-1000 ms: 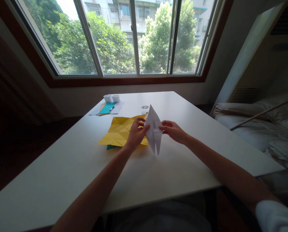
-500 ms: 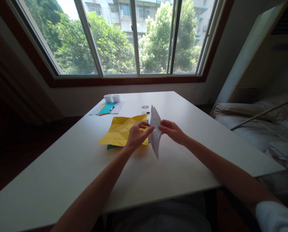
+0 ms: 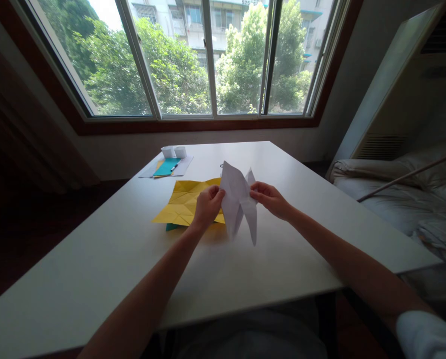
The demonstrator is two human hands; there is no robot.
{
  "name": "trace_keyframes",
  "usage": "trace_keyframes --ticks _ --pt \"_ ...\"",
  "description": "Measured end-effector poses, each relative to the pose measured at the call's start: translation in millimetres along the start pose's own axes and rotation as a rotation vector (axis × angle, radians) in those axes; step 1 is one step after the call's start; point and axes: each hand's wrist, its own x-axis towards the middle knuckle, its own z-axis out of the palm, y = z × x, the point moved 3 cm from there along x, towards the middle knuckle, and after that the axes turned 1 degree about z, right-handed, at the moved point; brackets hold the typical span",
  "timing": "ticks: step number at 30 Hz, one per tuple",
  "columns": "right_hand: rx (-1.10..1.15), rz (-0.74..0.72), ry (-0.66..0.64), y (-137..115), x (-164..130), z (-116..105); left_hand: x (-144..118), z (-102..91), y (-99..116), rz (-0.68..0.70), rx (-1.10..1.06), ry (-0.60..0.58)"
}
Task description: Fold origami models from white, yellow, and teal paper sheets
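A folded white paper model is held up in the air at the centre of the frame, above the tabletop, pinched from both sides. The left hand has its fingers closed on the model's left edge, and the right hand grips a flap on its right side. The paper is already creased many times over: it fans into several pointed flaps, two hanging down and others pointing up, so the folding looks well advanced. It reads as partly spread open rather than finished, and I judge some shaping is left, though I cannot tell what the final form will be.

Just behind the left hand, one yellow sheet lies flat, covered in a grid of creases but not collapsed into a shape. A teal sheet peeks out from under its near edge.

Toward the upper left of the tabletop lies one pale sheet bearing a teal card and a pen, with two small white boxes just beyond. One window fills the top of the frame, and bedding lies at the right.
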Motion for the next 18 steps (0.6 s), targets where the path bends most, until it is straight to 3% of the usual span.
trace_keyframes --ticks 4,7,11,15,18 --pt "0.079 0.116 0.069 4.1 2.1 -4.4 1.3 -0.8 -0.2 -0.134 -0.173 0.038" --pt "0.129 0.199 0.096 7.0 2.8 -9.1 3.4 -2.3 -1.6 -0.162 -0.279 0.091" --pt "0.050 0.222 0.024 5.3 1.8 -13.3 5.8 -6.2 -4.6 -0.217 -0.405 0.182" --pt "-0.266 0.067 -0.068 -6.2 -2.0 -7.9 4.7 -8.1 -6.7 -0.365 -0.480 0.212" --pt "-0.590 -0.140 0.048 -16.6 -4.7 -3.9 2.9 -6.9 -7.7 -0.435 -0.499 0.152"
